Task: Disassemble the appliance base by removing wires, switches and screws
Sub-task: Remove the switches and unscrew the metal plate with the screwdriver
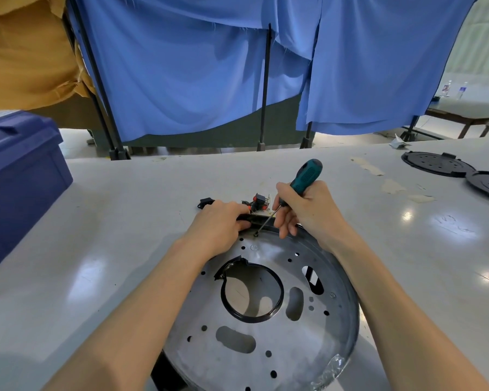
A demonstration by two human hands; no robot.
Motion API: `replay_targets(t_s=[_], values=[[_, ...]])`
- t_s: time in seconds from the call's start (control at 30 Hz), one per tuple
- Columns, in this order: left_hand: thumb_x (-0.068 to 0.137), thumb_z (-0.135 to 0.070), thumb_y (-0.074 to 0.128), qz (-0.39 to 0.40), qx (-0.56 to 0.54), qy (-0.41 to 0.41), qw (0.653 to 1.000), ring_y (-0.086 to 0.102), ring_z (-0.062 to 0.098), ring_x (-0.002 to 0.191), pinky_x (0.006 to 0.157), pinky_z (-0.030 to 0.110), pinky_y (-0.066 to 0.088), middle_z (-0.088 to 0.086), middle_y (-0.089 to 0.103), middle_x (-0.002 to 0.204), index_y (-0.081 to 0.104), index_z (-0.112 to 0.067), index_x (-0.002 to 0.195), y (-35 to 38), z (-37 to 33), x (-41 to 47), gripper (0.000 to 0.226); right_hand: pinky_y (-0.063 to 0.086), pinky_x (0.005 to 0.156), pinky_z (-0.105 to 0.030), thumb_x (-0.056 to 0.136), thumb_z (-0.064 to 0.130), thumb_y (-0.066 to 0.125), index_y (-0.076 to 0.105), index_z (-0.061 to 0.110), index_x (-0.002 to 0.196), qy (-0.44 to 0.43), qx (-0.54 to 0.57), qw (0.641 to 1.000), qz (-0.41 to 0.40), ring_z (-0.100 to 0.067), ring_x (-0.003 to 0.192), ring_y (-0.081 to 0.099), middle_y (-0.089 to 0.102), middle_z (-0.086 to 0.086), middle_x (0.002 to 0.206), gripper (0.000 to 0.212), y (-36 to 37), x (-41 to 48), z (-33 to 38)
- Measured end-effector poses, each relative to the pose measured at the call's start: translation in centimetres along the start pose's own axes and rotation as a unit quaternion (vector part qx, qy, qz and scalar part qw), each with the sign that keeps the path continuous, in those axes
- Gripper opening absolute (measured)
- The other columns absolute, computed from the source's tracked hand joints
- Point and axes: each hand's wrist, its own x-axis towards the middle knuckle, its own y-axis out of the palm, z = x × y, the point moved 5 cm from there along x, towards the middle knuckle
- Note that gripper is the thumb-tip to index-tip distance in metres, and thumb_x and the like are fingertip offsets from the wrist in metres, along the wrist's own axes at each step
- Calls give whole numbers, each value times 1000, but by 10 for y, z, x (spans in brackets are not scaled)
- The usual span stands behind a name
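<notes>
Blue curtains (195, 80) hung behind the pale table (124, 221), and a dark blue bin (17, 170) sat at its left edge. The round metal appliance base (266, 334) lay on the table directly before the person. Two black discs (435, 163) lay well apart from it at the far right. The left hand (223, 221) gripped the base's far rim, fingers curled over it. The right hand (305, 210) was wrapped round a green-handled screwdriver (305, 176). A red-and-black switch (259, 201) lay just beyond the rim, and the screwdriver's tip met a small screw (256, 234) inside it
</notes>
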Motion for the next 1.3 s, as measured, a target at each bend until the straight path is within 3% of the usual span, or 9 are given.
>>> replay_targets(t_s=[0.13,0.23,0.33,0.6,0.77,0.9,1.03,1.2,1.3], values=[[104,-29,31,-33,-163,-5,986,57,17,98,90,37,46,8,67,110,59,-23,107,-14,-2,4,30,41,36,-21,95,17,49,59,-1,69,3,-47,998,36,-30,39,57,63,-18,52,34,7,6,7],[100,-44,27,-78,-378,46,922,54,-2,110,90,14,39,-8,63,123,48,-31,135,-39,-19,5,42,38,34,-22,94,15,47,57,-1,66,-3,-92,992,85,-29,35,55,63,-19,50,34,16,13,18],[100,-46,29,-84,-495,97,860,48,-2,124,103,27,34,-16,61,126,47,-43,132,-60,-39,9,38,33,34,-21,92,15,47,55,2,64,0,-137,983,122,-23,30,49,59,-15,45,33,26,21,28],[102,-15,39,-110,-510,107,846,65,9,104,91,26,52,2,72,100,66,-17,114,-68,-52,9,29,32,39,-22,96,22,47,56,5,60,-7,-142,982,123,-12,28,34,45,1,34,41,31,21,28],[93,-16,58,-168,-519,81,834,69,10,90,76,13,51,2,73,86,71,-15,104,-69,-47,8,16,50,52,-30,79,37,75,65,4,81,-58,-143,987,40,-9,45,58,65,-2,56,35,23,21,26],[86,-17,68,-224,-551,58,802,71,14,82,70,13,52,6,74,82,73,-15,95,-68,-41,6,10,55,56,-27,72,28,84,67,1,72,-85,-106,991,13,-19,54,68,70,-9,61,31,19,21,29],[84,-20,71,-260,-546,42,795,72,16,80,69,21,56,6,72,83,73,-16,91,-69,-36,4,9,51,57,-19,80,14,77,70,-6,82,-69,-56,995,52,-18,56,68,71,-16,67,22,24,20,27],[100,-10,43,-182,-555,42,811,66,9,103,77,16,53,2,71,105,65,-15,112,-58,-39,7,26,53,61,-23,90,-4,60,68,-7,91,-28,-16,996,80,-24,63,69,71,-13,69,9,21,20,22],[93,-1,54,-226,-553,38,801,69,8,91,71,17,54,6,70,100,66,-15,109,-61,-36,3,24,55,63,-26,93,-2,56,66,-2,94,-30,-10,996,82,-26,64,70,72,-12,71,11,25,18,20]])
